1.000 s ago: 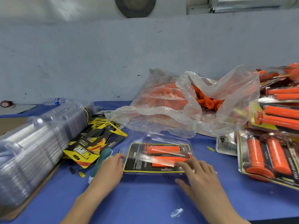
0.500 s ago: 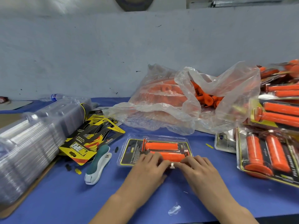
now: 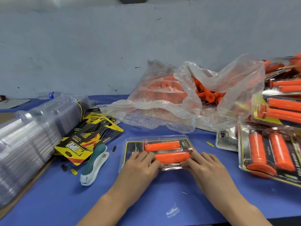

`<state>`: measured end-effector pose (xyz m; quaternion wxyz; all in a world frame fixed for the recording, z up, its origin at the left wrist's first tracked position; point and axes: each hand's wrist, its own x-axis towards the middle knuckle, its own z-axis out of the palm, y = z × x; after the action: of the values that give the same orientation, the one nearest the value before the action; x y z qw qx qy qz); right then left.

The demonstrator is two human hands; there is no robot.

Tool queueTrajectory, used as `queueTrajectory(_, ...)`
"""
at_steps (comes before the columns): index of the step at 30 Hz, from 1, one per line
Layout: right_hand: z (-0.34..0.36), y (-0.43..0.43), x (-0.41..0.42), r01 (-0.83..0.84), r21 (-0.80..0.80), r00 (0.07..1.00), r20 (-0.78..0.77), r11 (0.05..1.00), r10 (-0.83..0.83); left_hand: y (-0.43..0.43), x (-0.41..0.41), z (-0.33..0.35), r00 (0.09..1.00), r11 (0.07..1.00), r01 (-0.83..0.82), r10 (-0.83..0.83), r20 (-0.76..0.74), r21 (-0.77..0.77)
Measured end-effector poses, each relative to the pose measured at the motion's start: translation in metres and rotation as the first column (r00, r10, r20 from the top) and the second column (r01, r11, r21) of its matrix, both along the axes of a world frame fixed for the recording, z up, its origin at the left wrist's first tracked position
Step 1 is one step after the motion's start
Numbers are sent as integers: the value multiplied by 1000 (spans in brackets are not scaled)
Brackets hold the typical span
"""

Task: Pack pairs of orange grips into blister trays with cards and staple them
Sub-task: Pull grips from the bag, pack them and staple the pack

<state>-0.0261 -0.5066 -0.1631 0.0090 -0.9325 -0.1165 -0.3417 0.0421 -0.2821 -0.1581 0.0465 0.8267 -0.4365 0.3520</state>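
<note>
A scrap of clear plastic lies on the blue surface nearest me. Beyond it, the left grip and right grip both curl onto the near edge of a blister tray, pinching it at either end of the closer handle. The tray lies flat in the middle of the surface, holding 2 orange handles side by side over a black and yellow card. A stapler rests just left of it, beside loose cards and a stack of clear trays. Finished packs pile up on the right. Farther back sits a plastic bag of orange handles, and a bottle lies by the wall.
</note>
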Motion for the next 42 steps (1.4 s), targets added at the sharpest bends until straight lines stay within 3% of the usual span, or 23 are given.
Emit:
queueTrajectory(5,7,-15,1,90,64,996,4,994,-90,38,9,3,999,998,-38,39,8,-52)
queueTrajectory(12,4,-10,8,198,31,980,7,980,-199,45,4,0,1000,999,-1,0,-8,-40)
queueTrajectory(18,-3,33,8,35,-27,999,-6,999,-35,35,-4,-5,996,997,74,-73,53,-18)
queueTrajectory(21,8,30,6,2,14,999,-32,1000,-2,37,-4,-6,991,991,136,-136,-4,-15)
queueTrajectory(24,13,22,4,-30,101,996,-77,994,38,44,3,-2,991,998,43,-49,-125,-49)
queueTrajectory(27,15,17,4,-78,157,989,-111,985,96,54,10,5,981,998,-53,56,-185,20)
queueTrajectory(31,12,22,2,-87,51,987,-128,995,93,50,6,9,994,997,-62,65,-83,39)
queueTrajectory(36,2,39,-4,-215,-3,973,-83,977,214,41,-1,5,994,993,-107,108,-24,44)
queueTrajectory(42,12,22,0,-32,8,989,-146,999,32,31,-15,6,996,996,73,-76,53,52)
